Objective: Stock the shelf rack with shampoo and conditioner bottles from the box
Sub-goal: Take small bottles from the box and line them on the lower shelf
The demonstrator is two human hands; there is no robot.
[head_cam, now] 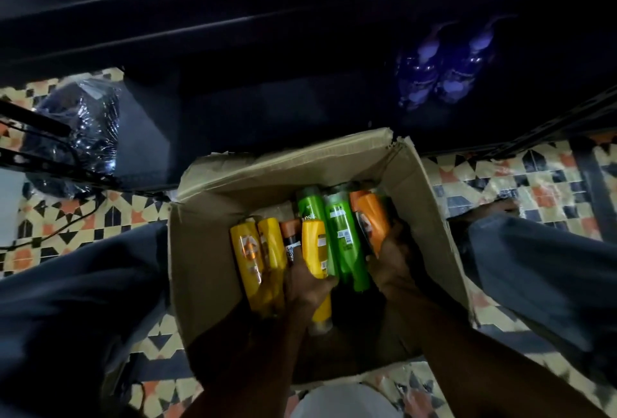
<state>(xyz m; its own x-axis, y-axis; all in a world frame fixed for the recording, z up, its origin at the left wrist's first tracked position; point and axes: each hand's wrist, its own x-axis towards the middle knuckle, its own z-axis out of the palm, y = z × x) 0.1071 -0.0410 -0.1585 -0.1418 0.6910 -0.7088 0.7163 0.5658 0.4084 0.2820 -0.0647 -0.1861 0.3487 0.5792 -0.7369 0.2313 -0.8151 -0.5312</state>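
- Reaching into the box, the left hand curls round a yellow bottle, and the right hand wraps an orange bottle.
- Green bottles lie between the two hands.
- Pick-up step, by the look of it. Next: lift both clear and carry them forward to the dark shelf rack.

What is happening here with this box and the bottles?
A person reaches with both hands into an open box of bottles. The left hand grips a yellow bottle, and the right hand holds an orange bottle. Two green bottles lie between them. Purple bottles already sit on the dark shelf behind the box.
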